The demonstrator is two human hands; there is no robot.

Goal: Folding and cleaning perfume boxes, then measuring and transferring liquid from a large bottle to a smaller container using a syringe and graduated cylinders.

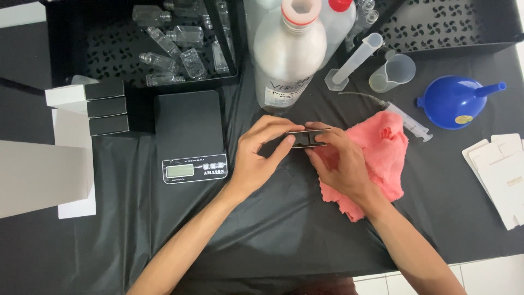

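Black sheeting covers the desk [284, 229], and at mid-frame the left hand [259, 158] and right hand [341, 161] together pinch a small flat dark box [307, 138], fingers closed on its ends. Right of them lies a pink cloth [382, 158]; left sits a black kitchen scale [189, 136]. Farther up stand a large white bottle [288, 49], a blue funnel [453, 101] and a black tray [98, 49] of small clear bottles.

We record a table draped in black cloth [284, 229]: black scale [188, 134] left of centre, white bottle [286, 54] and black tray [71, 38] along the far edge, blue funnel [453, 101] and pink rag [382, 158] right, flat cartons [502, 175] at the right edge.
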